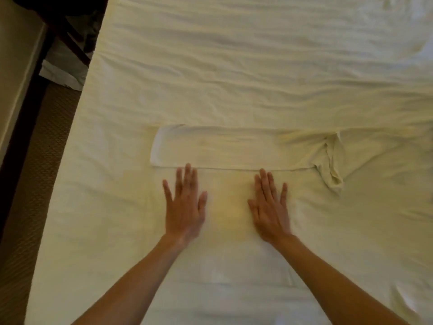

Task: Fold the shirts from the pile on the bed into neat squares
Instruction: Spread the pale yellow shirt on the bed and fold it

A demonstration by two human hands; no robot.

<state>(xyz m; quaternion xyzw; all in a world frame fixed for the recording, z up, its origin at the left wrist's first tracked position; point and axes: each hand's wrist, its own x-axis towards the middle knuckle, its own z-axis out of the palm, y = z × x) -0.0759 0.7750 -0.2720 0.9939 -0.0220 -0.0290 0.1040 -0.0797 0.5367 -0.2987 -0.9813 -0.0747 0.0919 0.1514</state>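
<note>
**Both palms flat on a partly folded shirt**

Head view, looking down on the bed (234,66). A pale shirt (225,254) lies spread on the wrinkled sheet, occupying the centre and the 6 o'clock part of the frame; its colour nearly matches the sheet, so its lower outline is hard to trace. The far side of the shirt is turned back toward the person as a long flat band (222,148), whose folded edge runs from 9 to 3 o'clock just beyond the fingertips. At about 3 o'clock of this band a crumpled sleeve (332,165) bunches up. The left hand (185,207) rests palm down on the cloth at 7 o'clock of centre, fingers straight and slightly spread, holding nothing. The right hand (269,209) lies likewise flat at 5 o'clock of centre, fingers extended, grasping nothing. The hands lie near each other, apart, both pointing toward 12 o'clock. At 9 to 10 o'clock, beyond the mattress edge, carpeted floor (28,184) and dark furniture (70,31) show.
</note>
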